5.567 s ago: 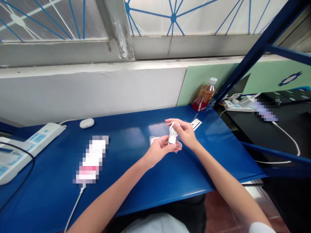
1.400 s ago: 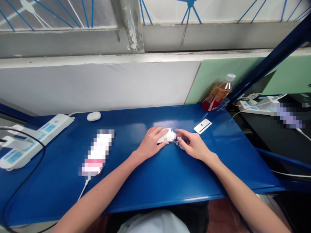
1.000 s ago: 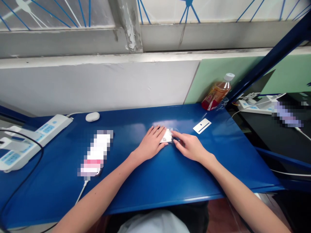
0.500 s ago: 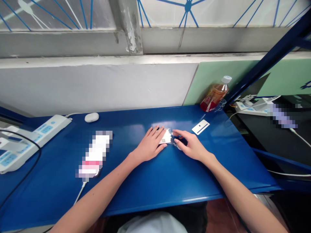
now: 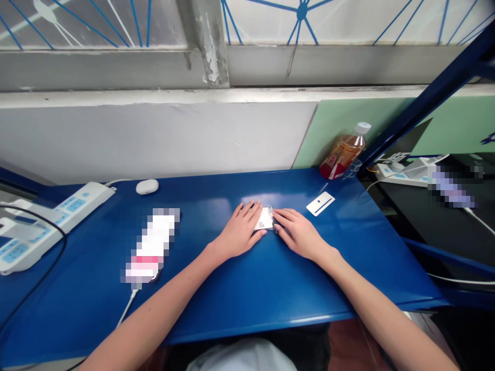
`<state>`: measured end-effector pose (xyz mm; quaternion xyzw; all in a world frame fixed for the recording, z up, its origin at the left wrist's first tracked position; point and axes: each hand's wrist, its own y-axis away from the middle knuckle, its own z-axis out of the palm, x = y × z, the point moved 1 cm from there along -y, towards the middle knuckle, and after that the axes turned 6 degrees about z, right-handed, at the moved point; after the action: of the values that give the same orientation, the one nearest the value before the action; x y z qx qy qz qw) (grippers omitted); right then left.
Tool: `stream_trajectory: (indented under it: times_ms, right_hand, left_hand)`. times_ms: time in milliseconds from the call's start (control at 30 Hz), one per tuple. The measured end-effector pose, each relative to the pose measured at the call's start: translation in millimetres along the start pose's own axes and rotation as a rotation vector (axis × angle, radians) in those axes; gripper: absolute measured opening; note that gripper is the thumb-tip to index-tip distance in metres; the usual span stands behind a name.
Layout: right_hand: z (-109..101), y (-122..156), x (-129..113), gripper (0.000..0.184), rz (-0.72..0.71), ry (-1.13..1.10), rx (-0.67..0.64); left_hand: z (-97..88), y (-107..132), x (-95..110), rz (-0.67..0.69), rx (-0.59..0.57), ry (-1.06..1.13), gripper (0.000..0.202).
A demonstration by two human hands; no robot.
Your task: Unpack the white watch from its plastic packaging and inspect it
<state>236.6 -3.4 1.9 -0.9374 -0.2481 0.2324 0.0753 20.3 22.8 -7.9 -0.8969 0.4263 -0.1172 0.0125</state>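
Note:
A small white card in what looks like a clear sleeve (image 5: 264, 219) lies on the blue table, with a small grey square printed on it. Flat over its left part rests my left hand (image 5: 238, 232), fingers stretched out, hiding that side. My right hand (image 5: 299, 232) is at the right end of the sleeve, its fingertips touching or just beside the edge; the fingers are extended with the thumb apart. Under the right fingers, a small part at the sleeve's end is mostly hidden. To the right lies a white card with a dark stripe (image 5: 320, 204).
A phone with a blurred screen (image 5: 154, 242) is plugged into a white cable on the left. Behind it sit a white earbud case (image 5: 147, 187) and a long power strip (image 5: 58, 226). A drink bottle (image 5: 344, 154) stands at the back right beside a blue metal post (image 5: 417, 103).
My right hand has moved slightly left and its fingers have straightened, covering more of the sleeve's right end. My left hand stays in place on the card.

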Motion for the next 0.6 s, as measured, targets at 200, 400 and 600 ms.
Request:
stream_trajectory:
  times_ms: [200, 400, 600]
  right_hand:
    - [1, 1, 0, 0.037, -0.008, 0.007, 0.013]
    - [9, 2, -2, 0.038, -0.070, 0.141, 0.039]
    - [16, 3, -3, 0.040, -0.014, 0.109, 0.072]
  left_hand:
    - [1.6, 0, 0, -0.003, -0.009, -0.004, 0.064]
    - [2.6, 0, 0, 0.000, 0.004, -0.005, 0.063]
    - [1.0, 0, 0, 0.004, 0.018, 0.014, 0.062]
